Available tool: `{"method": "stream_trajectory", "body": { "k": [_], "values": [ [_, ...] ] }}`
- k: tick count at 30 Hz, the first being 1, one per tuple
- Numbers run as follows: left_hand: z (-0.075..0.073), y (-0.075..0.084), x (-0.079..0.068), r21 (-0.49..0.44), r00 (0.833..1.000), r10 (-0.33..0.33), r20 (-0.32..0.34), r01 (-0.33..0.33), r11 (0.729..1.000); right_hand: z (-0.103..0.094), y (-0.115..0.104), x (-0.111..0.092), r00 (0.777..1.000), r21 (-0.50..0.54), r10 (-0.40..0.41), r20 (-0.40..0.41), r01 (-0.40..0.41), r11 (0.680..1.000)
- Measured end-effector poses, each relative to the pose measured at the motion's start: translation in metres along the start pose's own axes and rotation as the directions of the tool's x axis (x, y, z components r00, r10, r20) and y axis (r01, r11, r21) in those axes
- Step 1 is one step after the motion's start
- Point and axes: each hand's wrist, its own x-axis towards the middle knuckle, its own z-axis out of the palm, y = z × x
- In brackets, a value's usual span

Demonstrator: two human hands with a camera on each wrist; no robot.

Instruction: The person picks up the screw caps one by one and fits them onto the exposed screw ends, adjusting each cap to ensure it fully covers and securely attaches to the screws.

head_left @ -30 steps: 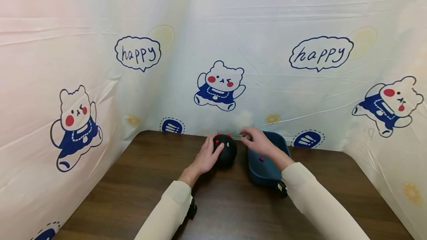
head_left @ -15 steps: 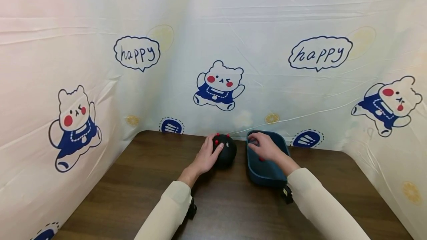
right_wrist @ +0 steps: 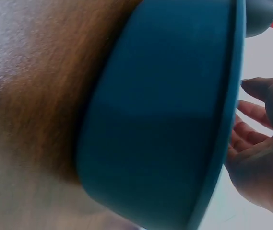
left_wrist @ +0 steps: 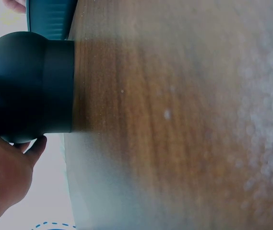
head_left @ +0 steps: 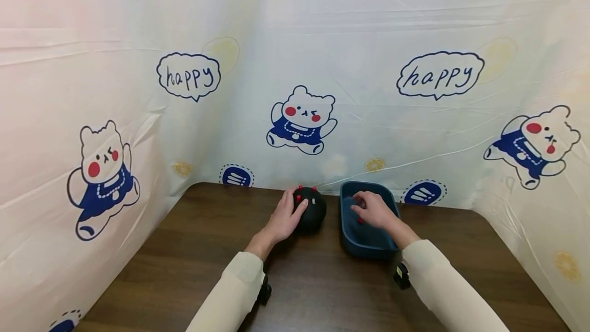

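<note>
A black, ball-shaped object (head_left: 314, 215) on a short round base stands at the back of the table. Small red pegs (head_left: 298, 197) and one pale piece stick out of its top. My left hand (head_left: 282, 219) holds it from the left, thumb on the near side and fingers behind; the left wrist view shows its dark side (left_wrist: 21, 86). Inside the rim of a blue rectangular tub (head_left: 364, 253) hovers my right hand (head_left: 375, 211). Its thumb and fingers are apart in the right wrist view, with nothing seen between them. One red piece (head_left: 361, 221) lies in the tub, partly covered by that hand.
The tub stands just right of the black object, a narrow gap between them. A printed cloth (head_left: 304, 40) hangs close behind and along both sides of the brown wooden table (head_left: 322, 291).
My right hand has moved right and toward me, from above the tub's left edge to over its inside. My left hand stays on the black object.
</note>
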Motion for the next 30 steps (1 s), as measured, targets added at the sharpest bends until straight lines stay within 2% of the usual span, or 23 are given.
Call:
{"method": "stream_trajectory", "body": {
  "k": [16, 21, 26, 30],
  "values": [
    [-0.001, 0.001, -0.003, -0.011, 1.000, -0.005, 0.003, 0.005, 1.000, 0.013, 0.021, -0.007, 0.986, 0.019, 0.161, -0.029, -0.161, 0.987],
    [0.000, -0.001, -0.002, -0.005, 1.000, -0.001, 0.000, 0.001, 1.000, 0.015, 0.020, -0.009, 0.966, 0.038, 0.257, -0.021, -0.256, 0.966],
    [0.000, -0.001, -0.002, -0.005, 1.000, -0.004, 0.004, 0.004, 1.000, 0.017, 0.017, -0.010, 0.930, 0.083, 0.367, -0.017, -0.365, 0.927],
    [-0.001, 0.001, -0.002, -0.002, 1.000, 0.000, 0.003, 0.000, 1.000, 0.020, 0.016, -0.012, 0.908, 0.148, 0.419, 0.000, -0.415, 0.898]
  ]
}}
